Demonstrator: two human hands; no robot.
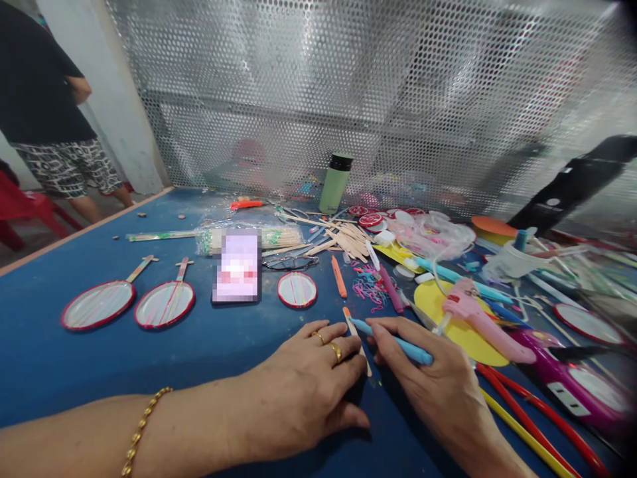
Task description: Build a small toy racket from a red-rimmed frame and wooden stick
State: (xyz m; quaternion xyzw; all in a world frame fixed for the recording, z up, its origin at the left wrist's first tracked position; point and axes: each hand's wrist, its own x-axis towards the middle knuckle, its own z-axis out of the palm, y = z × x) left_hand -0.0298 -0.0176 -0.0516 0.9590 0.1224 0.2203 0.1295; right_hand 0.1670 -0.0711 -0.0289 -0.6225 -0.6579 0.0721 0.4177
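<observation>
At the far left, beyond the counter's (74, 372) wooden edge, a person (44, 99) in a dark top and patterned shorts stands beside a red chair (20, 206). Next on the dusty blue surface lie two round paddles (98, 304) with red rims and stick handles, then a blurred pink rectangle (237, 265) whose content I cannot read, then a small red-rimmed disc (296, 289).

My left hand (308, 392) lies flat and open, rings on two fingers, its fingertips pressing on a wooden stick (355, 335) with an orange tip. Farther back stands a green bottle (335, 184) with a black cap; I see no label on it.

My right hand (438, 392) is closed around a blue pen (393, 340), whose tip meets the stick just beside my left fingertips. Red round badges (371, 218) behind carry white marks too small to read.

Right of my hands, a pink glue gun (478, 318) rests on a yellow disc (462, 335). A black object (572, 186) at the far right bears a white mark I cannot make out.

A perforated metal screen (348, 86) closes off the back.
</observation>
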